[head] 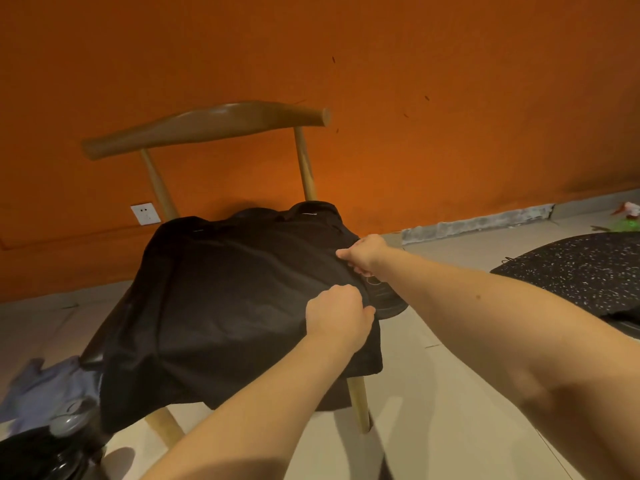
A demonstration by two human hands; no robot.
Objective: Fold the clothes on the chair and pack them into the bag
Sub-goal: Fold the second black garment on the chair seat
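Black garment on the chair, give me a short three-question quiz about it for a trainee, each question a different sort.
1. True or false: the black garment lies spread over the seat of the chair.
2. Where do the left hand and right hand grip the garment? A: its side at picture left. B: its side at picture right. C: its collar.
3. Fill in: the wall behind the chair is ___.
Key: 1 true; 2 B; 3 orange.
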